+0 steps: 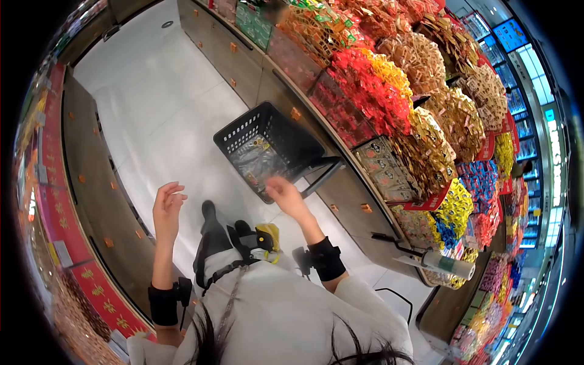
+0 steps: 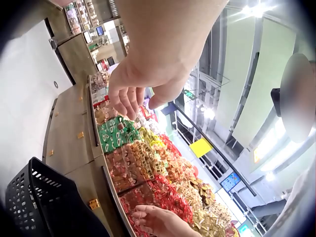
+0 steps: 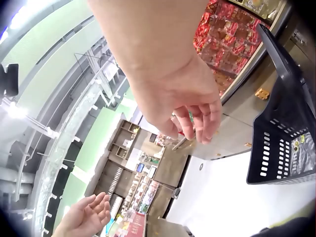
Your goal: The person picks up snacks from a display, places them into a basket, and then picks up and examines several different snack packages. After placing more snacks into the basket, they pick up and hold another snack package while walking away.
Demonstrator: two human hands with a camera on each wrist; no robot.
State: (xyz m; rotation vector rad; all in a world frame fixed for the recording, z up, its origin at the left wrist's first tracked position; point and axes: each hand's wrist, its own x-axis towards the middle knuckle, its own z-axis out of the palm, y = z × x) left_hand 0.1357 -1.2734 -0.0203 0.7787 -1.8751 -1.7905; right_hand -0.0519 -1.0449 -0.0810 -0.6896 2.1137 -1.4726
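Observation:
My left hand (image 1: 168, 207) is raised over the floor on the left, its fingers loosely bent around nothing. My right hand (image 1: 288, 198) hovers over the near rim of a black shopping basket (image 1: 295, 145), overlapping it in the head view. Both wrist views show bare, relaxed fingers with nothing between them. Inside the basket lies a clear plastic bag (image 1: 258, 159) with small yellow marks. The basket's handle (image 1: 323, 177) leans out toward the cabinets.
Bins heaped with wrapped sweets (image 1: 371, 91) rise on the right above wooden cabinets (image 1: 234, 61). A roll of clear bags (image 1: 449, 265) sticks out from the counter corner. Another counter with red panels (image 1: 100, 295) runs along the left. White floor (image 1: 152, 103) lies between.

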